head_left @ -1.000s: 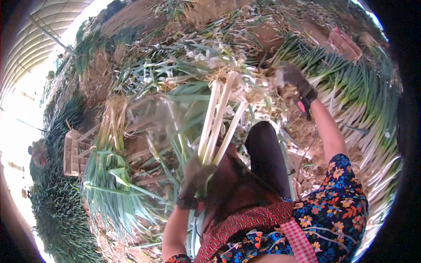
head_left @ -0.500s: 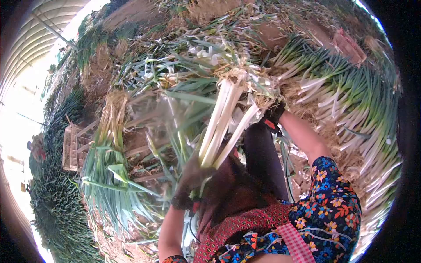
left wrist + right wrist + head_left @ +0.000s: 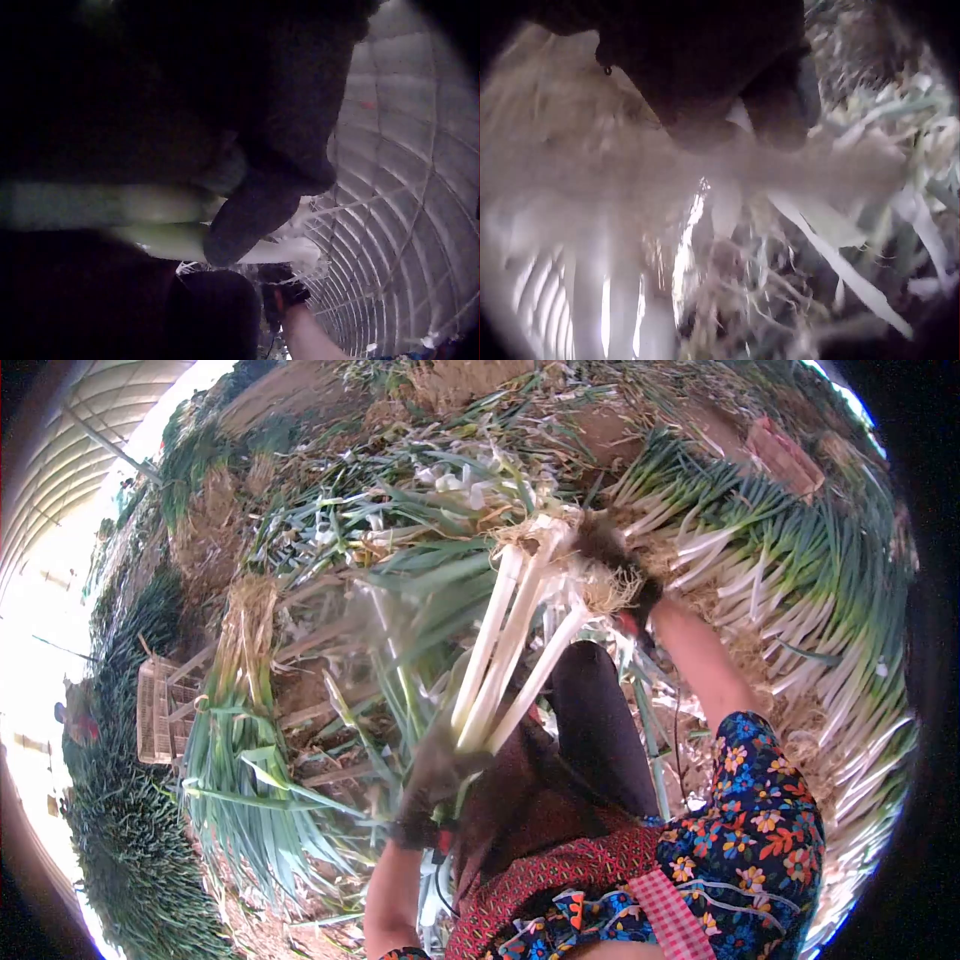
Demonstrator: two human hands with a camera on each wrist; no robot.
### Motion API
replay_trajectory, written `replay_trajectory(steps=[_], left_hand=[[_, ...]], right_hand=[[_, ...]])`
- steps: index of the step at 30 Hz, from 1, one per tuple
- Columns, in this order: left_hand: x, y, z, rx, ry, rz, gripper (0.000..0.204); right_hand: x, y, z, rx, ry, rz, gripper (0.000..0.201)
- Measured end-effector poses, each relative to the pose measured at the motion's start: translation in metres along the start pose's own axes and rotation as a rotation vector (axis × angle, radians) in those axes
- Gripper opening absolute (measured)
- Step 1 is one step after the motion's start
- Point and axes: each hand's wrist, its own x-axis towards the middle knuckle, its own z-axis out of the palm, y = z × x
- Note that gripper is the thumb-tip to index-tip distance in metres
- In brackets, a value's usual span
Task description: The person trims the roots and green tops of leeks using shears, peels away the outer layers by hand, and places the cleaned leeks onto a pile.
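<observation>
My gloved left hand (image 3: pixel 440 760) grips several leeks (image 3: pixel 490 660) around their lower stalks, with the white shafts and roots pointing up and away. In the left wrist view, dark glove fingers (image 3: pixel 251 217) wrap the pale green stalks (image 3: pixel 169 240). My gloved right hand (image 3: pixel 605 550), blurred, is up at the root ends, right beside the bushy roots (image 3: pixel 612 592) of the rightmost leek. The right wrist view shows its fingertips (image 3: pixel 780 135) bent down over a blurred brown and whitish band, a white sliver between them; I cannot tell whether they pinch it.
A long row of leeks (image 3: pixel 800 590) lies along the right. At left, an upright-leaning leek bundle (image 3: pixel 245 650) stands by a crate (image 3: pixel 158 710). Peelings and leaves (image 3: pixel 440 490) litter the ground ahead, and a pink crate (image 3: pixel 785 458) sits far right. My dark-clad knee (image 3: pixel 595 690) is close below.
My right hand has come from the right-hand row to the leeks' root ends, then shifted slightly up and left along them. The left hand keeps its grip on the leeks, nearly still.
</observation>
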Motion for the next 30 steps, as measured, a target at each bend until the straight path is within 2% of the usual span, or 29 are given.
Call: replay_trajectory(steps=[2,4,6,8,10,11,13,16,17,18,19,20,22,24,26,28,30], left_hand=[[0.002,0.002,0.001,-0.078,0.012,0.003,0.088],[0.002,-0.002,0.008,-0.214,0.015,-0.005,0.086],[0.005,0.007,0.011,-0.055,0.057,0.047,0.082],[-0.002,0.02,0.007,0.074,0.097,0.02,0.081],[-0.01,0.009,0.007,0.013,0.117,-0.085,0.077],[-0.008,-0.013,0.009,-0.032,0.094,-0.149,0.075],[-0.001,-0.015,0.008,-0.031,0.075,-0.237,0.067],[-0.004,0.009,0.004,-0.226,0.076,-0.171,0.066],[-0.001,-0.021,0.011,-0.263,0.098,-0.12,0.068],[-0.004,-0.019,0.012,-0.236,0.096,-0.161,0.069],[-0.005,-0.017,0.011,-0.204,0.097,-0.2,0.07],[-0.005,-0.016,0.009,-0.171,0.101,-0.211,0.07],[-0.005,-0.015,0.009,-0.107,0.111,-0.206,0.072],[-0.002,-0.013,0.012,-0.058,0.12,-0.182,0.074],[-0.002,-0.012,0.016,-0.03,0.136,-0.179,0.076],[-0.003,-0.014,0.015,0.014,0.139,-0.077,0.079],[-0.002,-0.01,0.01,0.033,0.116,-0.016,0.081]], right_hand=[[0.026,0.054,-0.002,-0.155,0.149,0.16,0.017],[0.036,0.094,-0.007,-0.111,0.211,0.277,0.018],[0.039,0.141,-0.021,-0.075,0.243,0.397,0.023],[0.037,0.159,-0.047,-0.115,0.24,0.458,0.033],[0.036,0.169,-0.066,-0.097,0.184,0.457,0.045],[0.032,0.169,-0.073,-0.089,0.151,0.454,0.051],[0.018,0.157,-0.074,-0.037,0.006,0.389,0.063],[-0.02,0.122,-0.051,0.013,-0.327,0.321,0.083],[-0.034,0.106,-0.037,0.015,-0.458,0.32,0.089],[-0.045,0.093,-0.025,-0.006,-0.498,0.296,0.096],[-0.052,0.085,-0.011,-0.126,-0.469,0.229,0.113],[-0.055,0.089,0.01,0.006,-0.336,0.053,0.109],[-0.047,0.077,0.025,0.748,-0.254,0.045,0.097],[-0.036,0.016,0.011,1.187,-0.208,0.18,0.089],[-0.021,-0.011,0.009,1.142,-0.178,0.189,0.084],[0.008,-0.008,0.019,0.62,-0.161,0.068,0.082],[0.021,-0.013,0.016,0.346,-0.183,0.036,0.075]])
